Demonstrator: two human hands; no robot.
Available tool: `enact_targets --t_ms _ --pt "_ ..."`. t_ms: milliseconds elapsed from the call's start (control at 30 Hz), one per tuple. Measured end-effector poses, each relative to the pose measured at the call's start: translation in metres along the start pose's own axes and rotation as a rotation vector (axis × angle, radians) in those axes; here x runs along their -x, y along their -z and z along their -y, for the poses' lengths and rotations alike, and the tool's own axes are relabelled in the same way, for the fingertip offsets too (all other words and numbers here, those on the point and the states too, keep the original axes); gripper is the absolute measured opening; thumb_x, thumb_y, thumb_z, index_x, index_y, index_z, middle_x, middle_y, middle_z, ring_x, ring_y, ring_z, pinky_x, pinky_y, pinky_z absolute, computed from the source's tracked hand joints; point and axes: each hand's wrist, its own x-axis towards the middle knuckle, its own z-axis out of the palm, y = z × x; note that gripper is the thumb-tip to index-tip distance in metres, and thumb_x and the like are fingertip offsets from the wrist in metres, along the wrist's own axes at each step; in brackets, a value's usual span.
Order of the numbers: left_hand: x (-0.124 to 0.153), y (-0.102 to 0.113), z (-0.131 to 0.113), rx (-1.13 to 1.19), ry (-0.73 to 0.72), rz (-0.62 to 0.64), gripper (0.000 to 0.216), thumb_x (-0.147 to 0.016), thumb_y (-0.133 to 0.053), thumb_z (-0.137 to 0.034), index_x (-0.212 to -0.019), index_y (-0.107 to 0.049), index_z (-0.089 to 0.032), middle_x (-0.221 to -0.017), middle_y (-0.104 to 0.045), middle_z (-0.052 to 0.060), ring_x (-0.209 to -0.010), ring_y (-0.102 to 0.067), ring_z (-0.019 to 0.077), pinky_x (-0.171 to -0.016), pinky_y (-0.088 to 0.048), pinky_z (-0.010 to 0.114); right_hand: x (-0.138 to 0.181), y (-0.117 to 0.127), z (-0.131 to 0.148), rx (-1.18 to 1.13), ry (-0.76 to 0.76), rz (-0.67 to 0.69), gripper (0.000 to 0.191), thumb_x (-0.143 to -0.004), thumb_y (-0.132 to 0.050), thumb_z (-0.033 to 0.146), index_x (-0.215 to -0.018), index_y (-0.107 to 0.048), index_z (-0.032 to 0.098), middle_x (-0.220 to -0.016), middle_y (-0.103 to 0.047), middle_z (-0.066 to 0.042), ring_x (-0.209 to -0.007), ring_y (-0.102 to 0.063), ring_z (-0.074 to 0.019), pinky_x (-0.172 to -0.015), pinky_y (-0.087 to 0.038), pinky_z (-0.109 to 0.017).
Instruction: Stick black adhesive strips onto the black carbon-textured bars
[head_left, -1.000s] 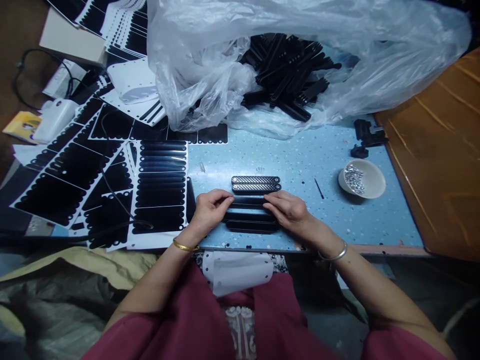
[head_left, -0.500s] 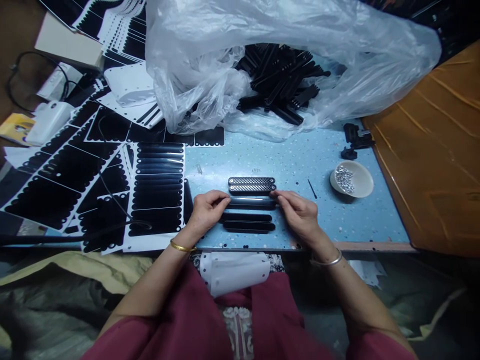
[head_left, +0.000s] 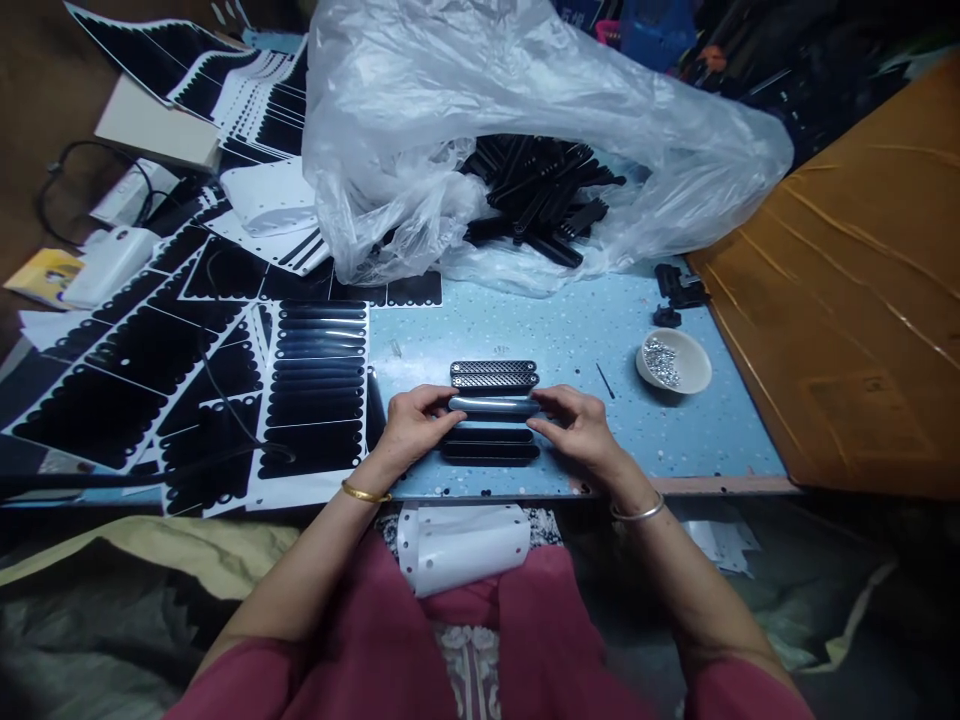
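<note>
My left hand (head_left: 411, 425) and my right hand (head_left: 576, 428) each pinch one end of a long glossy black strip (head_left: 493, 405), held level just above the blue speckled table (head_left: 570, 330). Two perforated black bars (head_left: 494, 374) lie side by side right behind the strip. Two more smooth black strips (head_left: 489, 446) lie on the table under and in front of it, between my hands. Fingers of both hands are closed on the strip's ends.
A big clear plastic bag (head_left: 480, 130) holding a pile of black bars (head_left: 536, 190) lies at the back. White sheets with black sticker strips (head_left: 319, 385) cover the left. A small white bowl of screws (head_left: 673, 361) stands right, near black clips (head_left: 675, 290). A brown board (head_left: 855, 300) borders the right.
The camera view has shifted, so the table sits more to the left. The strip between my hands now catches light along its face; my right hand has moved slightly inward.
</note>
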Motion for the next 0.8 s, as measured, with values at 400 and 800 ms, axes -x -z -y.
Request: enact_targets --t_ms 400,800 --pt "0.011 0.000 -0.046 -0.409 -0.588 -0.027 0.014 -0.085 -0.061 -0.019 -0.097 -0.069 -0.017 -0.095 -0.073 0.011 -0.088 -0.068 0.0225 -0.079 -0.055 0.038 0.014 0.067 -0.075 0.810 -0.093 -0.324 0.026 -0.084 -0.056 0.036 -0.078 -0.070 0.015 -0.069 -0.064 -0.011 -0.063 -0.057 -0.0231 -0.058 -0.042 -0.035" --pt "-0.018 -0.043 -0.051 -0.613 -0.676 0.276 0.012 -0.088 -0.049 -0.012 -0.084 -0.061 -0.015 -0.078 -0.065 0.010 -0.078 -0.060 0.0222 -0.071 -0.049 0.036 0.010 0.063 -0.083 0.888 -0.006 -0.209 0.018 -0.083 -0.053 0.019 -0.076 -0.070 0.015 -0.068 -0.061 -0.010 -0.067 -0.055 -0.0232 -0.060 -0.039 -0.034"
